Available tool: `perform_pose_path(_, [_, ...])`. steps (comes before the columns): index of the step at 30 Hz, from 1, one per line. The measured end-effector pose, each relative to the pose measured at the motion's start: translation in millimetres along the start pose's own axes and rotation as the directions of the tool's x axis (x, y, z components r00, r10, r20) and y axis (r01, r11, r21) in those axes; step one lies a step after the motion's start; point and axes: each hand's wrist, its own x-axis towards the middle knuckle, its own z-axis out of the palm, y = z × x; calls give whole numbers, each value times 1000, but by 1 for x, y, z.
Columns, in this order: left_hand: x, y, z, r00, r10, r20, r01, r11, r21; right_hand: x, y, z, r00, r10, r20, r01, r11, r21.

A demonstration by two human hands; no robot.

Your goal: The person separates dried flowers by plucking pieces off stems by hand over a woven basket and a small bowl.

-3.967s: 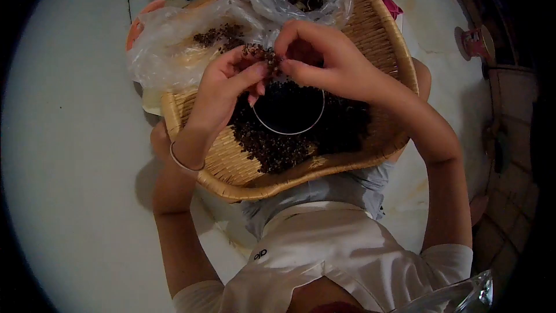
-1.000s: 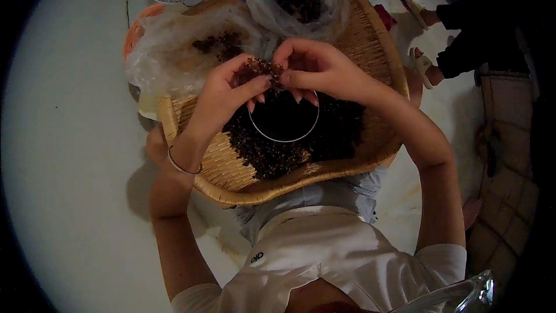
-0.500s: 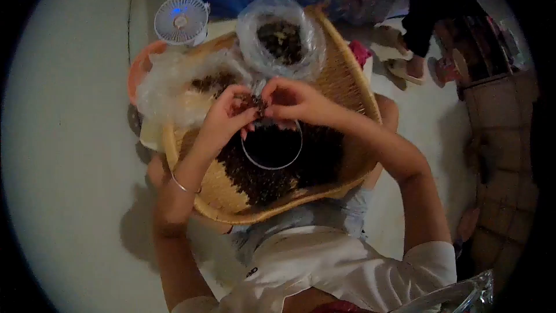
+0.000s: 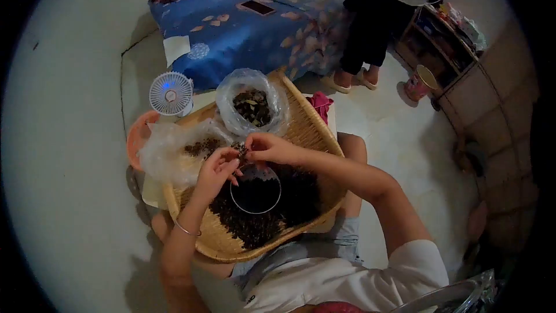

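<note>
Both hands meet over one small piece, so the step in hand looks like picking apart a dark clump (image 4: 239,149) at about 11 o'clock of the round bowl (image 4: 256,213). The left hand (image 4: 216,171) holds it with the grip closed on it; the right hand (image 4: 270,148) appears to pinch its other side. The next move would call for a light fingertip pull — steady on the left, small on the right — kept close to the rim.

The clump looks brown, twiggy and knobbly, with paler specks; finer detail is too small to tell. Darker loose bits (image 4: 246,233) lie in the woven basket (image 4: 313,130) from the bowl's 3 to 8 o'clock.
</note>
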Motion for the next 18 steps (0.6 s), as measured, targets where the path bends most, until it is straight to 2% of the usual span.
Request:
perform_pose_path(3, [-1, -2, 1, 1000, 2, 31, -2, 1000, 2, -1, 1, 2, 998, -62, -25, 61, 997, -41])
perform_pose_path(5, [-1, -7, 1, 999, 44, 29, -45, 998, 40, -2, 1, 2, 995, -93, -19, 88, 980, -180])
perform_pose_path(8, [2, -14, 2, 996, 80, 26, -83, 987, 139, -2, 2, 2, 999, -44, -21, 37, 965, -258])
perform_pose_path(12, [1, -16, 2, 994, 104, 24, -107, 974, 200, -2, 3, 3, 998, -69, 3, 68, 964, -259])
perform_pose_path(15, [5, -20, 0, 998, 55, 38, -61, 982, 180, -1, 5, -2, 998, -49, 46, 59, 967, -248])
perform_pose_path(18, [1, -17, 1, 1000, -9, -29, 12, 995, 101, 2, 7, -2, 996, -69, 61, 81, 971, -223])
